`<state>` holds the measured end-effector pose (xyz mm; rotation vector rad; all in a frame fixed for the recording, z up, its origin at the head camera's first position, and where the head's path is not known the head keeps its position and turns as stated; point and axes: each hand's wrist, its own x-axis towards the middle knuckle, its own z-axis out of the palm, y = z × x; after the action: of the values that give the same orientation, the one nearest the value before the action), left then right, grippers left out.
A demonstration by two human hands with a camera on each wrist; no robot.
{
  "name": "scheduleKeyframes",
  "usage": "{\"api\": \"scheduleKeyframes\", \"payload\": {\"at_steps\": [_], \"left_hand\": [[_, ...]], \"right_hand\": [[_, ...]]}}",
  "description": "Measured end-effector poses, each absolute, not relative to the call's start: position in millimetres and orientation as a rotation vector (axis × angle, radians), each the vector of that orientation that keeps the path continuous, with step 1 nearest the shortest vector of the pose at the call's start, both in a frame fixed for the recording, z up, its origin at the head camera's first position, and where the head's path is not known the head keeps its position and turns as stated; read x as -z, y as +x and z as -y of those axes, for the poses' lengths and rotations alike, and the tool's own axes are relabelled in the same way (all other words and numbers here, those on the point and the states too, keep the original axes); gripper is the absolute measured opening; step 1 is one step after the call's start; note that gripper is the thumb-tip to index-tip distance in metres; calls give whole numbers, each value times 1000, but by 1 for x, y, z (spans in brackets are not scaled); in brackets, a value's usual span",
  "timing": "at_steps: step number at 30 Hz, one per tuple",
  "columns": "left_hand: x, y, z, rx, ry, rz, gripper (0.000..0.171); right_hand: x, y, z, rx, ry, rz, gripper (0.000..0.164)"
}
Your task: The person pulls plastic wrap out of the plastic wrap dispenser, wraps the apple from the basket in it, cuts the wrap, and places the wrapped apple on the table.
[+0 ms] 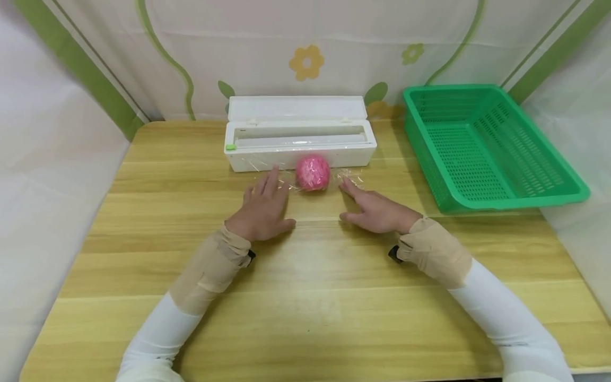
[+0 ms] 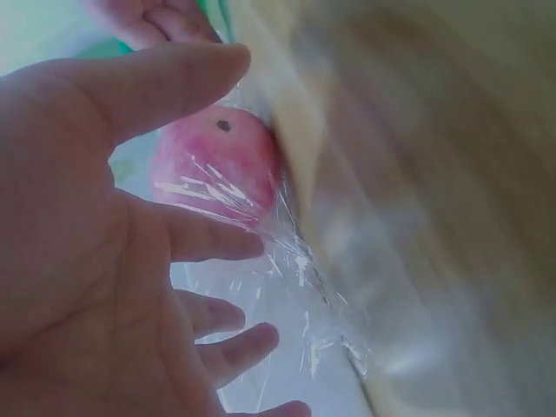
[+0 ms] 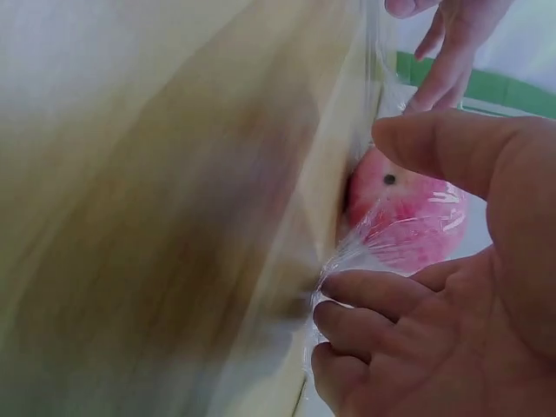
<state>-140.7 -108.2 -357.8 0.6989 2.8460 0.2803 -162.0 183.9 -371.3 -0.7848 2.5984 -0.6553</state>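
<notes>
A round pink fruit [image 1: 312, 173], with a dark spot on its side in both wrist views, sits on the table with clear cling film [image 3: 382, 230] over it. The film spreads in wrinkles to both sides of the fruit. To its left, my left hand [image 1: 263, 208] has its fingers extended and its thumb apart, fingertips at the film. On the other side, my right hand [image 1: 379, 210] lies with extended fingers at the film's right part. Neither hand grips the fruit. Behind it stands a white cling film box [image 1: 300, 159], lid raised, with a roll inside.
A green plastic basket [image 1: 515, 203] with perforated walls stands at the right rear of the wooden table [image 1: 310, 307]. A patterned white curtain [image 1: 353, 58] hangs behind the table. A small green piece [image 1: 230, 147] sits at the box's left edge.
</notes>
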Motion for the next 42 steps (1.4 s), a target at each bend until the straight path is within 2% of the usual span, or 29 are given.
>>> {"api": "scheduleKeyframes", "payload": {"at_steps": [3,8,16,24,31,42], "left_hand": [[358,-143,114,-294,702,-2901,86],[354,-147,141,-336,738,-3068,60],[360,-155,164,-353,865,-3089,36],[372,-174,164,-317,1011,-3060,9],[369,-185,173,-536,1058,-2949,11],[362,-188,193,-884,916,-2867,13]], "right_hand": [[368,-159,-187,631,-771,-2626,87],[357,-166,-203,517,-821,-2788,84],[370,-206,-223,0,-1398,-2988,41],[382,-217,-220,-140,-1691,-2997,14],[383,-215,-232,204,-1544,-3080,8],[378,-214,-236,553,-1389,-3123,10]]}}
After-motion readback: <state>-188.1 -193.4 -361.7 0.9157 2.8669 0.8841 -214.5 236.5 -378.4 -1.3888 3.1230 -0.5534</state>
